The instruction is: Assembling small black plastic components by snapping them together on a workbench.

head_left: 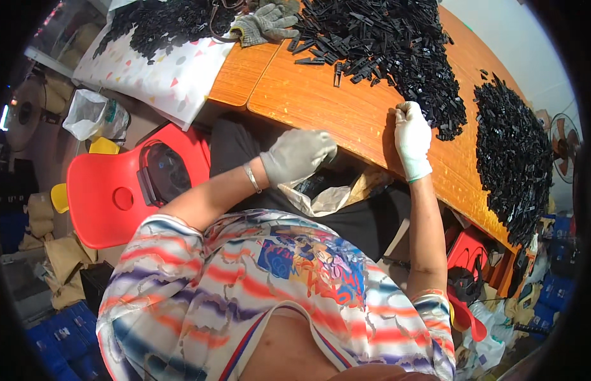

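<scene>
We seem to be at the step of picking small black pieces (371, 38) from heaps on the worktop (321, 95). Our gloved right hand (413, 136) is curled up beside a heap; our gloved left hand (300, 155) curls over a pale, wrinkly bag (326, 203). We can't tell if either holds anything. Another pick would need a gentle pinch. The pieces look long, thin and plastic; the worktop looks shiny, with worn edges.
</scene>
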The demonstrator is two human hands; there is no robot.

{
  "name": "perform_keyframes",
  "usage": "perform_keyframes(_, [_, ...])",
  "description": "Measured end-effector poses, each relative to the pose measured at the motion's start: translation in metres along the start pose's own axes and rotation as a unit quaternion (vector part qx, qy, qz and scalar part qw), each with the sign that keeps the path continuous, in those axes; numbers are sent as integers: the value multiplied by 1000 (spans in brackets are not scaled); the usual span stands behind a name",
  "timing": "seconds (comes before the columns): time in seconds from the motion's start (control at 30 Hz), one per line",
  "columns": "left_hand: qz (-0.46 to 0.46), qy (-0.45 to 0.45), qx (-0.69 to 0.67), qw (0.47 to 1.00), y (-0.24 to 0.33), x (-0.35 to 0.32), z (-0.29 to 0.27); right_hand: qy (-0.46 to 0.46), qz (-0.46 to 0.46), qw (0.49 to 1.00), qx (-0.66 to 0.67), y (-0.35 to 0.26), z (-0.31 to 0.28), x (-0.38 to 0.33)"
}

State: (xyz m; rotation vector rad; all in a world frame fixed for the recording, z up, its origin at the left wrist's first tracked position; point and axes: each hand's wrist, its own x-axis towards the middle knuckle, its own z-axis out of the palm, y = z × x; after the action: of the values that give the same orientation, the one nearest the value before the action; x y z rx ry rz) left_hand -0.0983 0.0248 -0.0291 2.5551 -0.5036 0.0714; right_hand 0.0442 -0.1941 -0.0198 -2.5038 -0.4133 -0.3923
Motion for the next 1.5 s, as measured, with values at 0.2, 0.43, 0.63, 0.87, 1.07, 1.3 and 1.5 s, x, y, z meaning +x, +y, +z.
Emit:
perform_keyframes(0.2, [9, -18, 44, 999, -9, -33, 68, 3, 28, 999, -40, 4, 7, -8])
perform_keyframes(0.43, [28, 153, -17, 988, -1, -6, 2, -138, 170, 919, 329, -16, -7, -15])
perform_keyframes(0.63, [59, 164, 191, 966, -59, 83, -38, -234, 156, 817, 503, -17, -11, -19])
perform_keyframes(0.87, [107, 142, 316, 932, -89, 116, -41, -222, 148, 876, 402, -35, -16, -29])
perform_keyframes(1.07, [1, 240, -140, 961, -61, 85, -23, -147, 167, 891, 397, -55, -13, -33])
perform_keyframes(1.3, [-90, 144, -691, 702, 6, 51, -8, -44, 90, 877, 470, -91, -10, -32])
perform_keyframes(1.5, [-129, 136, -646, 740, 16, 46, -13, -2, 91, 905, 416, -99, -7, -31])
